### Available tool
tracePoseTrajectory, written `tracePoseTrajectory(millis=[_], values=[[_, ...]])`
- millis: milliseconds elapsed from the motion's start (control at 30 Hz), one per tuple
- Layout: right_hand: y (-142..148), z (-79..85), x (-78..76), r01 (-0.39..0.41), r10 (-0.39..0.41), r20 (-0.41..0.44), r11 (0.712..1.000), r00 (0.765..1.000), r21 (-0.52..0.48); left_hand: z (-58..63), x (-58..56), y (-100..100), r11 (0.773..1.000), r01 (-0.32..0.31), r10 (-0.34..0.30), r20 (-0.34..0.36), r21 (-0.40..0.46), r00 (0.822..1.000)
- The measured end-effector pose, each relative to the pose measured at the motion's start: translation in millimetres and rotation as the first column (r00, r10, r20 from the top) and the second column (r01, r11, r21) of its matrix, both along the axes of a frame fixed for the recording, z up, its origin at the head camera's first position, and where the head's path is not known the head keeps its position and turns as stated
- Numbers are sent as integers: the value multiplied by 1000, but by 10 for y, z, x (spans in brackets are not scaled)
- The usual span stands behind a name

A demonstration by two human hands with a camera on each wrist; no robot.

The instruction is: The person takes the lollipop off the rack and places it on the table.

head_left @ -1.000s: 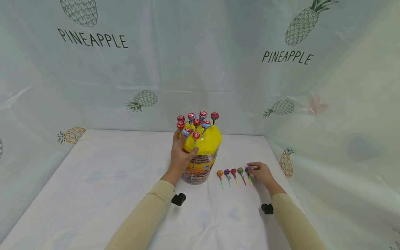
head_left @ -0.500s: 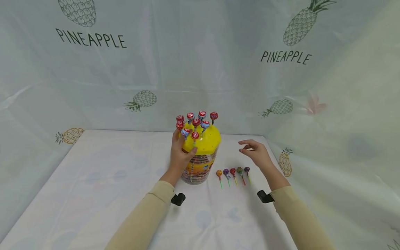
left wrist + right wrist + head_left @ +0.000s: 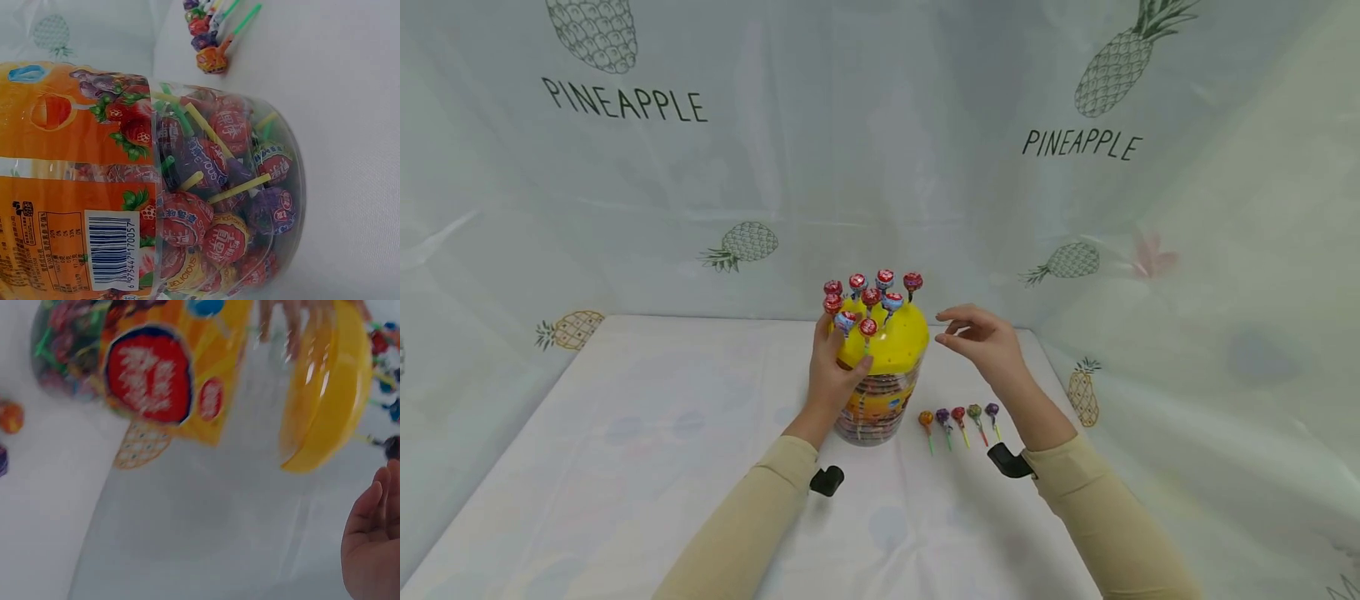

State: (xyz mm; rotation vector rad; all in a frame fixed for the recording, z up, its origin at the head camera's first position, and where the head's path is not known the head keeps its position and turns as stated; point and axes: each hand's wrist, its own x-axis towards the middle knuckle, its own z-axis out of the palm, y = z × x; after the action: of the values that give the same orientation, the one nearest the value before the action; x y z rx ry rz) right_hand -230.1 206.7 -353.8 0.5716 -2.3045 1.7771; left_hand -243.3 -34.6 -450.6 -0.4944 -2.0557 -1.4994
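Curled round the 8-o'clock edge of the yellow lid (image 3: 898, 350), the left grip (image 3: 831, 375) holds it in the head view, thumb on the near side; the lid lies at 2 o'clock from this grip, atop the jar (image 3: 872, 421). Nine lollipops (image 3: 871, 297) stand in the lid. At the lid's 3 o'clock, just beside it, the right grip (image 3: 992, 346) is spread, with a gap between forefinger and thumb. Five more in a row (image 3: 958, 414) lie on the table (image 3: 700, 467), at 7 o'clock from that grip.

In the left wrist view, the jar's orange label (image 3: 69, 203) faces 9 o'clock; an orange lollipop (image 3: 212, 59) lies at 1 o'clock from the jar.

In the blurred right wrist view, the right grip is at 5 o'clock from the lid, near a dark lollipop head (image 3: 392, 448); whether they touch cannot be told.
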Motion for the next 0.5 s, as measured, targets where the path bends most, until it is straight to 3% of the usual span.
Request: tracePoseTrajectory(millis=[233, 500], values=[[-326, 125, 110, -45, 41, -26, 985, 999, -168, 21, 23, -9, 1000, 11, -11, 17, -1, 1000], [-556, 164, 115, -53, 40, -75, 982, 996, -179, 40, 42, -19, 1000, 21, -21, 24, 10, 999]])
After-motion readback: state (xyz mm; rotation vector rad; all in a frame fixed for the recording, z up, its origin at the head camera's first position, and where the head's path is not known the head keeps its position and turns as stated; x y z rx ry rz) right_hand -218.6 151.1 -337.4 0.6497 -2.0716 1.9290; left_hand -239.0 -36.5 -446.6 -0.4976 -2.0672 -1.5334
